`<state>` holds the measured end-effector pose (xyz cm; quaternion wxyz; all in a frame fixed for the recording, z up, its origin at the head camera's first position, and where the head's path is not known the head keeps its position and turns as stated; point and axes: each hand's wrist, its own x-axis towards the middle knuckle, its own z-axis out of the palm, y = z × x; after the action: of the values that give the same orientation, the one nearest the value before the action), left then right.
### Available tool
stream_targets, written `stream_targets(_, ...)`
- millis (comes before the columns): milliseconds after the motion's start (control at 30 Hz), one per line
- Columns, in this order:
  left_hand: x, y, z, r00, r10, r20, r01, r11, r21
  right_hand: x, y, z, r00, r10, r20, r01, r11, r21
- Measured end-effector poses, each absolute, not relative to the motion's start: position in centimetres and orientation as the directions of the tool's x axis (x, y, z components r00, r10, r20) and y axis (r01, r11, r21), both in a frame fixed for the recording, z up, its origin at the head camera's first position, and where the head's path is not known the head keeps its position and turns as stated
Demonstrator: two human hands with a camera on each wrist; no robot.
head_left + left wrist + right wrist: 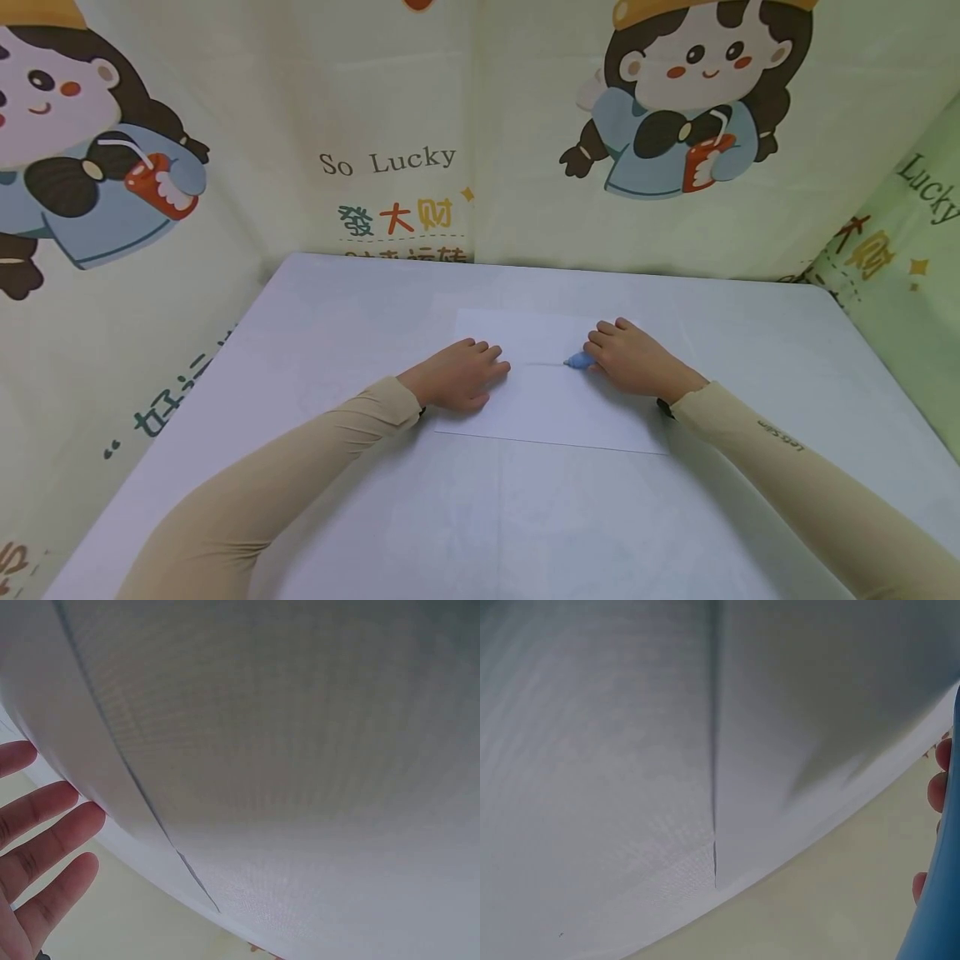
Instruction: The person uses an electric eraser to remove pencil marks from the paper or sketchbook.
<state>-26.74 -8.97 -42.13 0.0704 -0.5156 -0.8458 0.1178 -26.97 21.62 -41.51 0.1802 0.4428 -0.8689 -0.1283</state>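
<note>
Paper, one white sheet [540, 412], lies flat on a white table [345, 292] in front of a printed cloth backdrop [540, 221]; the left hand [459, 377] rests at the sheet's left side, its fingers [64, 831] spread with gaps between them; the right hand [633, 360], over the right part of the sheet, grips a blue pen-like tool [581, 360], fingers curled round its body, the narrow tip pointing toward the other hand; a short, faint line [542, 364] runs leftward from that tip, near the middle of the paper. If the left hand bears too lightly, the sheet could slide or turn under the tool and leave the line crooked; a knuckle or a beige sleeve [738, 429] dragged across might smear it, should it be wet, which cannot be told. Only the head view shows the line, the tip and both hands together; the left wrist view adds the gaps between the fingers from beneath; the right wrist view adds a few fingertips [937, 793] against the blue body, hidden behind the hand from above; neither wrist view includes the tip, and how firmly either hand presses cannot be told.
</note>
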Motion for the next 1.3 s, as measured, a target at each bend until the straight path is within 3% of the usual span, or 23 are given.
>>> stream_targets(467,-26.73,-8.89,-42.22,-0.453,0.892,0.005,0.856,0.436,-0.279,-26.91,21.55,-41.57,-0.520,-0.829,0.205,-0.754,0.558,0.346)
stream_targets(1300,-26.91,-8.95,-42.43,-0.448,0.894,0.007,0.857,0.432,-0.280,-27.02,21.60,-41.65,-0.545,-0.819,0.179,-0.737,0.570,0.364)
